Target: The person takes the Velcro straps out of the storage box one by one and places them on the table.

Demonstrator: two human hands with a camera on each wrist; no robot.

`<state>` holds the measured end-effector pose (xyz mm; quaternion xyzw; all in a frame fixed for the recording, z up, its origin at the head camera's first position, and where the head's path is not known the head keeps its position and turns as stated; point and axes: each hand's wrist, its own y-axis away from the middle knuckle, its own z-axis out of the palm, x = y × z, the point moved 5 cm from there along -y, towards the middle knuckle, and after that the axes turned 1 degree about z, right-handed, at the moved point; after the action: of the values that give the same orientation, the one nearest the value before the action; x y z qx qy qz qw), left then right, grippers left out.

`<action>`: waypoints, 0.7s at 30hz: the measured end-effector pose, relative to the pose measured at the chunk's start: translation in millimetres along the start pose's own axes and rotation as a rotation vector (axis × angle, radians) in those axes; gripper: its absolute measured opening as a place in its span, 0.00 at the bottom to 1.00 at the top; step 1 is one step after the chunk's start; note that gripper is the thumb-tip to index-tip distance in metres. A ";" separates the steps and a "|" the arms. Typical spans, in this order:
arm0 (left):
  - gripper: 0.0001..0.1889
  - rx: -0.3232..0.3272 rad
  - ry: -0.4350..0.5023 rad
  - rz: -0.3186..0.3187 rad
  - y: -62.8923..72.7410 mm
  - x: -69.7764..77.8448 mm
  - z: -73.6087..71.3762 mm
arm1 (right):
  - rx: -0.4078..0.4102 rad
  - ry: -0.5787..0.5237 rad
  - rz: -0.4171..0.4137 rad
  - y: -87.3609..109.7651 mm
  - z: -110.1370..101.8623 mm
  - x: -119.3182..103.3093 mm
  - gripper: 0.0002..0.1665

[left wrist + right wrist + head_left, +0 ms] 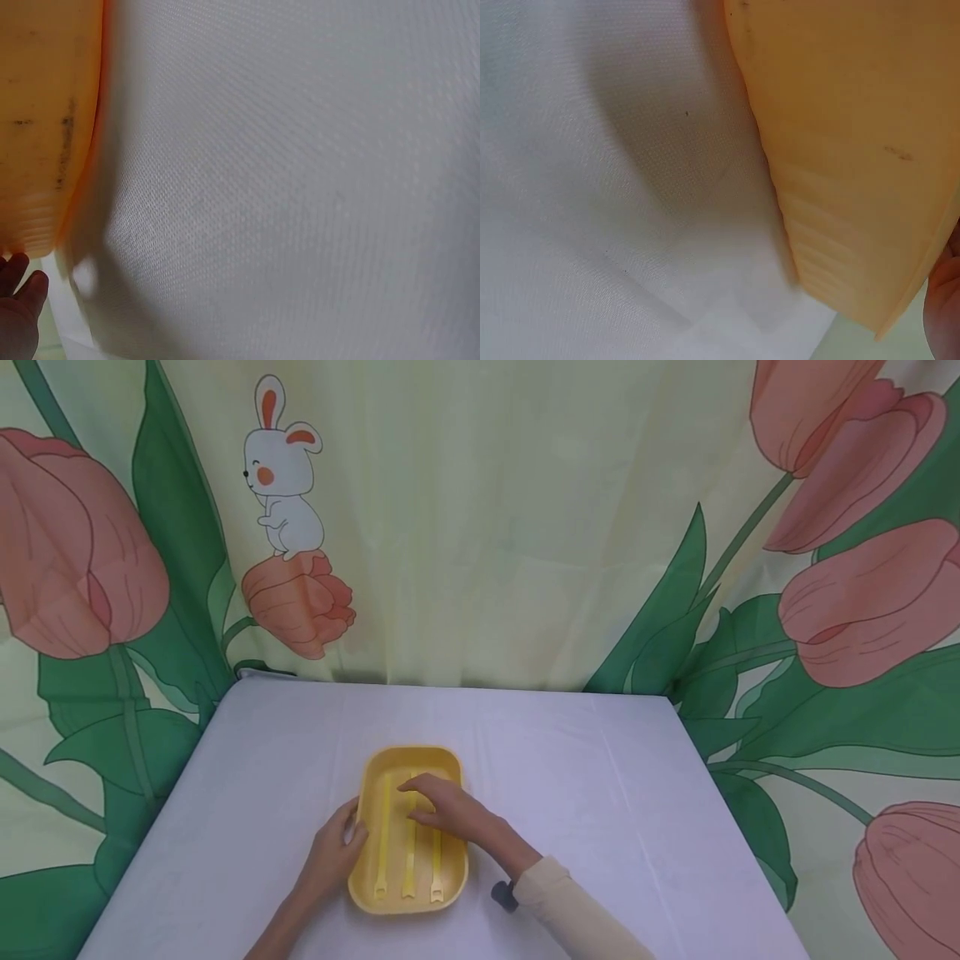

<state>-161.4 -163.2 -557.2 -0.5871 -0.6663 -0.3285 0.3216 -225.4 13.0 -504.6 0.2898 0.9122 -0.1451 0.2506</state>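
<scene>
"Two hands at one yellow tray [397, 860]; which step are you on?"

"From the left: my left hand [337, 842] grips the tray's left rim, thumb and fingers bent at its edge. The tray sits on the white-covered counter [637, 793], between my hands. Inside lie the left strip [383, 843], the middle strip [409, 862] and the right strip [437, 866]. My right hand [447, 810] hangs over the tray, index finger and thumb parted. I'd call the step picking out or arranging a strip; I can't say which."

"Are you touching one?"

"I can't tell; my right hand covers part of the middle strip and the right strip."

"What does the next move call for?"

"A fine pinch on a single strip, I'd judge, without nudging its neighbours, while my left hand steadies the tray."

"Which way does everything point?"

"The left strip runs straight away from me, its broader end near me. The middle strip and right strip lie roughly parallel, notched-looking ends also towards me. The tray's long axis runs the same way, near to far."
</scene>
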 end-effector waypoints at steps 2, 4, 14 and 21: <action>0.26 0.010 0.014 0.017 0.7 1.3 -1.2 | -0.013 0.013 0.008 -1.8 1.8 -0.3 0.24; 0.26 0.019 0.023 0.033 1.0 2.2 -2.0 | -0.022 0.015 0.012 -3.8 3.8 -0.4 0.24; 0.25 0.008 0.027 0.029 0.4 3.4 -2.6 | -0.062 -0.013 0.047 -10.1 13.1 1.7 0.24; 0.26 0.002 0.014 0.014 0.4 3.0 -2.6 | -0.074 0.004 0.032 -14.0 14.4 -1.2 0.23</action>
<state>-161.3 -163.5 -553.3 -0.5890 -0.6602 -0.3299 0.3291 -227.5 -4.5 -514.3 0.2953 0.9127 -0.1065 0.2615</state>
